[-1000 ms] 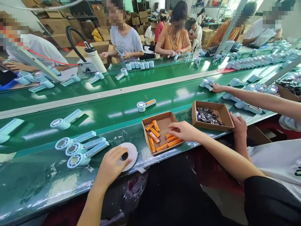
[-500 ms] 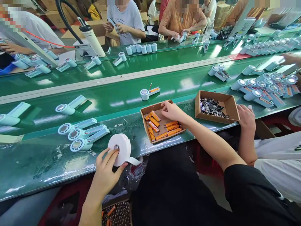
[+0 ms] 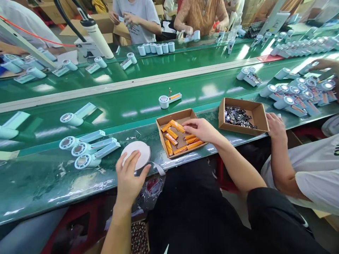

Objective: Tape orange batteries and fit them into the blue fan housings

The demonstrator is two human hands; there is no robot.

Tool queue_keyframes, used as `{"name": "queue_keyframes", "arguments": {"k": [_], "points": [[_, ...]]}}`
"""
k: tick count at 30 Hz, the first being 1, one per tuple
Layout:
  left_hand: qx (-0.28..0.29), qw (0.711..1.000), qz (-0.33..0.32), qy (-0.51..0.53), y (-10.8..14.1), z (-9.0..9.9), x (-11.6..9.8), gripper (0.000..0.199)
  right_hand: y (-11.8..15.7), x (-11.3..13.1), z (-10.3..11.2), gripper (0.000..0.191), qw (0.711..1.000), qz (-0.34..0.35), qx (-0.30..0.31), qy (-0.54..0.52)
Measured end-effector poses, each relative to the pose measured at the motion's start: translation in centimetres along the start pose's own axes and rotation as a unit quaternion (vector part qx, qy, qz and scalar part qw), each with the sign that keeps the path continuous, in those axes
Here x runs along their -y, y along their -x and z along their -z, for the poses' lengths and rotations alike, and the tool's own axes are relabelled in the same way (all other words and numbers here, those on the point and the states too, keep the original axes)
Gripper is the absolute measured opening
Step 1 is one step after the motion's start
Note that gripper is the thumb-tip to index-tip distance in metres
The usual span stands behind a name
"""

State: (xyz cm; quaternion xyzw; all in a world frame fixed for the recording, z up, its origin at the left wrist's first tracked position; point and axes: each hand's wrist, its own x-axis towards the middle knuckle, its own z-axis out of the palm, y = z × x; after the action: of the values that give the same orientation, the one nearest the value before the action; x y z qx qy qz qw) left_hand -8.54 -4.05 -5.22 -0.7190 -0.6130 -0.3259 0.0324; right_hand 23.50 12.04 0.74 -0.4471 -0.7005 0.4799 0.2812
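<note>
My left hand (image 3: 130, 176) rests on a roll of white tape (image 3: 141, 154) lying flat near the bench's front edge, its fingers apart on top. The tape's loose end hangs over the edge. My right hand (image 3: 200, 129) reaches over the right side of a cardboard box (image 3: 164, 143) with several orange battery cells (image 3: 172, 133) inside. Its fingertips are close together by the upper cells; whether they grip one cannot be made out. Left of the tape lie several light-blue fan housings (image 3: 87, 159).
One housing with an orange cell (image 3: 164, 102) sits on the green belt (image 3: 127, 106). A second box (image 3: 245, 129) holds dark circuit boards, with a co-worker's hand at its right corner. Many housings (image 3: 293, 90) crowd the right. People work across the belt.
The tape roll has gone from tilted up to lying flat, and my left hand now lies over it. My right hand has moved lower over the cells; an upper cell has shifted.
</note>
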Motion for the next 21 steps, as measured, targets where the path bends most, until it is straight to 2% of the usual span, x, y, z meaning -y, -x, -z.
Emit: {"name": "queue_keyframes", "arguments": {"k": [3,4,5,8,10,11,13,14,15,17,18,21], "points": [[-0.030,0.985,0.030,0.168,-0.9,-1.2,-4.7,0.081,4.6,0.3,-2.5,0.033,0.992,-0.008,0.021,-0.122],[-0.039,0.976,0.020,0.215,-1.3,-1.7,-6.0,0.083,6.0,0.1,-3.6,0.035,0.986,-0.014,0.039,-0.160],[-0.045,0.967,-0.003,0.252,-1.6,-2.3,-7.2,0.075,7.2,-0.2,-4.7,0.036,0.977,-0.020,0.066,-0.200],[-0.041,0.946,-0.074,0.314,-1.7,-3.6,-9.2,0.026,10.2,-1.7,-7.7,0.036,0.935,-0.035,0.133,-0.326],[-0.022,0.942,-0.067,0.328,-1.1,-4.1,-9.7,0.016,11.7,-2.9,-9.2,0.043,0.915,-0.026,0.140,-0.377],[-0.016,0.944,-0.049,0.327,-0.7,-4.2,-9.8,0.014,12.3,-3.3,-9.7,0.051,0.917,-0.013,0.130,-0.376],[-0.006,0.945,0.002,0.328,0.2,-4.3,-10.1,0.011,13.2,-3.8,-10.4,0.067,0.949,0.021,0.089,-0.301],[-0.008,0.939,0.038,0.342,0.6,-4.3,-10.2,0.009,13.5,-3.9,-10.6,0.066,0.969,0.043,0.056,-0.236],[-0.016,0.925,0.077,0.371,1.0,-4.3,-10.4,0.009,13.8,-4.0,-10.8,0.058,0.983,0.065,0.022,-0.170],[-0.043,0.877,0.147,0.456,1.4,-4.4,-10.7,0.011,14.1,-4.0,-10.8,0.035,0.991,0.107,-0.018,-0.082],[-0.057,0.847,0.171,0.500,1.5,-4.4,-10.9,0.012,14.2,-4.0,-10.8,0.031,0.990,0.123,-0.022,-0.068],[-0.070,0.782,0.191,0.588,1.5,-4.2,-11.3,0.013,14.4,-4.0,-10.4,0.033,0.987,0.132,-0.006,-0.091]]}}
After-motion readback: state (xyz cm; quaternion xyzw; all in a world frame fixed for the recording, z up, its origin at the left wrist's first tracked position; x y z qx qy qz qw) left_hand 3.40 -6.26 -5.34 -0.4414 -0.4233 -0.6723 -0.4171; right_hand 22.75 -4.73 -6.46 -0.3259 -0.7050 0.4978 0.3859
